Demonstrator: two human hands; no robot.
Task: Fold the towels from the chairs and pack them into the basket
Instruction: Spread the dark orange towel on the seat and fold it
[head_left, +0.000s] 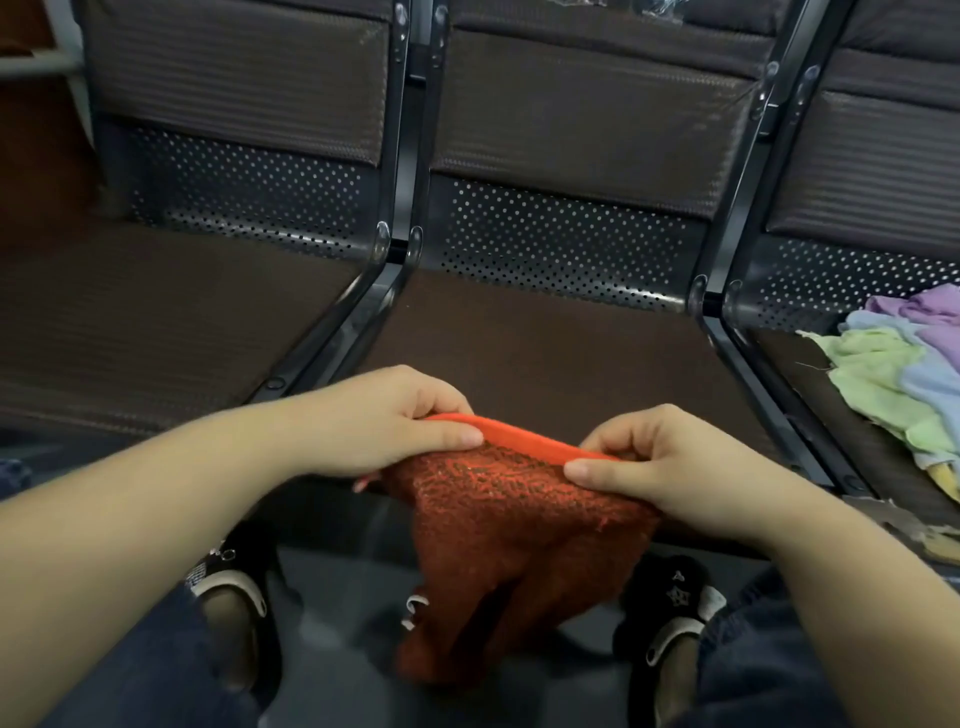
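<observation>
Left hand (395, 421) and right hand (660, 467) each pinched the top edge of the red towel (514, 540), thumbs nearest the camera. Towel hung over the middle seat (545, 343) front edge. Pastel towels (893, 374) lay heaped on the right seat (810, 384).

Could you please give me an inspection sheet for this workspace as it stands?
Surface: middle seat dark and padded; perforated metal behind it.
Job's things: red towel held up by its top edge in front of the middle seat, the rest hanging down; pastel towels heaped unfolded on the right seat; basket not in view.
Clutter: nothing seen.
Hands: left hand and right hand each pinch the red towel's top edge.
Cables: nothing seen.
Surroundings: left seat; the person's shoes on the floor below.
</observation>
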